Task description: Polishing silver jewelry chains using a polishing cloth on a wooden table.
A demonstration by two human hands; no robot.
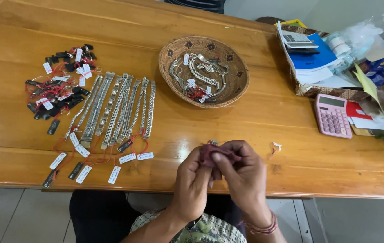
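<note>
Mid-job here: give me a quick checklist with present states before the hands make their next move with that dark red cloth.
1. Dark red cloth pinched by both hands: ok.
2. Left hand grip on the cloth: ok.
3. Right hand thumb pressing the cloth from above: ok.
4. Small metal piece wrapped in the cloth, kind of item: cannot tell.
5. Row of silver chain bracelets lying flat and tagged on the wooden table: ok.
6. Round woven basket holding more tagged silver jewellery, within reach: ok.
</note>
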